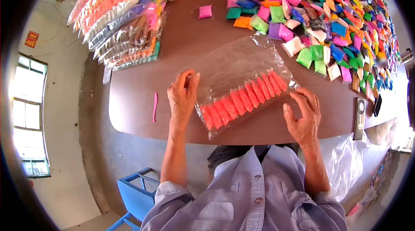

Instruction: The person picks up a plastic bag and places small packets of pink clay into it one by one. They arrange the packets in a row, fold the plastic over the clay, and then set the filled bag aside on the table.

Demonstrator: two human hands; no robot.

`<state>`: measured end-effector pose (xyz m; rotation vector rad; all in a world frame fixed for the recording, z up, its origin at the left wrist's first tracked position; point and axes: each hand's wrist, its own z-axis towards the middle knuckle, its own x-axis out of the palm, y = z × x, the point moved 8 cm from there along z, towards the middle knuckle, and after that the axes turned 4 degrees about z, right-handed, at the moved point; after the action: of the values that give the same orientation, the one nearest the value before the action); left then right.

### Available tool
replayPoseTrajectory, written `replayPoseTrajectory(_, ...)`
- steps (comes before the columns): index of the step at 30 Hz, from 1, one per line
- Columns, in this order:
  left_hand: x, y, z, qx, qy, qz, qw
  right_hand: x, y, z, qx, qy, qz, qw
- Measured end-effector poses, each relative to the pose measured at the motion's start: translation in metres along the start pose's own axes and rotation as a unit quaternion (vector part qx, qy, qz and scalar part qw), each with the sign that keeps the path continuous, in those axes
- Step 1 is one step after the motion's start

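A clear plastic bag (233, 64) lies on the table in front of me, with a slanting row of several small red packets (237, 101) inside along its near side. My left hand (182, 95) is at the bag's left edge. Its fingers are bent and the thumb stands a little apart; whether it touches the film is hard to make out. Beyond the bag's right corner, my right hand (304, 114) hovers over the table edge with thumb and fingers apart and nothing in them.
Loose coloured packets (320, 15) pile up at the far right. Filled clear bags (125, 23) are stacked at the far left. One pink packet (205, 11) and a pink strip (155, 107) lie apart. A blue stool (136, 196) stands below left.
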<state>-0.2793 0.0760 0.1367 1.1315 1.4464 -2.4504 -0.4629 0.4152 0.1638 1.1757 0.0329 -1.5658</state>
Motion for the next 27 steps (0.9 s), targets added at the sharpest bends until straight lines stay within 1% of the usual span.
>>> replayPoseTrajectory(2, -0.019, -0.013, -0.001, 0.116, -0.097, 0.061, 0.987, -0.001, -0.002, 0.002, -0.006, -0.007, 0.023, 1.0)
replayPoseTrajectory(3, -0.026, -0.014, -0.003, 0.114, -0.098, 0.063, 0.987, -0.002, -0.002, 0.003, -0.011, -0.008, 0.025, 1.0)
replayPoseTrajectory(5, -0.055, -0.017, -0.017, 0.067, -0.154, 0.035, 0.985, -0.001, -0.007, 0.007, -0.02, -0.01, 0.035, 0.999)
replayPoseTrajectory(6, -0.062, -0.021, -0.029, 0.065, -0.153, 0.037, 0.985, -0.001, -0.008, 0.008, -0.027, -0.015, 0.041, 0.999)
replayPoseTrajectory(8, -0.062, -0.039, -0.059, 0.124, -0.114, 0.092, 0.981, 0.0, -0.01, 0.013, -0.031, -0.003, 0.035, 0.999)
replayPoseTrajectory(9, -0.061, -0.044, -0.07, 0.122, -0.114, 0.093, 0.982, 0.001, -0.01, 0.015, -0.036, -0.007, 0.036, 0.999)
replayPoseTrajectory(11, -0.033, -0.065, -0.089, 0.217, 0.005, 0.129, 0.968, 0.006, -0.01, 0.019, -0.041, -0.006, 0.038, 0.998)
replayPoseTrajectory(12, -0.029, -0.059, -0.092, 0.213, 0.004, 0.13, 0.968, 0.01, -0.01, 0.02, -0.044, 0.004, 0.041, 0.998)
replayPoseTrajectory(14, -0.013, -0.035, -0.09, 0.161, 0.04, 0.108, 0.98, 0.015, -0.01, 0.023, -0.049, 0.013, 0.045, 0.998)
replayPoseTrajectory(16, -0.014, -0.03, -0.093, 0.166, 0.041, 0.11, 0.979, 0.018, -0.01, 0.022, -0.063, 0.018, 0.045, 0.997)
replayPoseTrajectory(18, -0.019, -0.032, -0.091, 0.171, 0.008, 0.144, 0.975, 0.019, -0.014, 0.02, -0.063, 0.017, 0.047, 0.997)
replayPoseTrajectory(22, -0.025, -0.057, -0.092, 0.202, -0.015, 0.152, 0.967, 0.017, -0.014, 0.018, -0.052, 0.016, 0.049, 0.997)
replayPoseTrajectory(24, -0.014, -0.066, -0.095, 0.223, 0.035, 0.146, 0.963, 0.018, -0.014, 0.018, -0.053, 0.016, 0.043, 0.998)
replayPoseTrajectory(25, -0.004, -0.061, -0.096, 0.208, 0.067, 0.134, 0.967, 0.019, -0.016, 0.017, -0.052, 0.014, 0.052, 0.997)
replayPoseTrajectory(27, -0.001, -0.057, -0.096, 0.2, 0.069, 0.139, 0.967, 0.019, -0.017, 0.017, -0.051, 0.011, 0.06, 0.997)
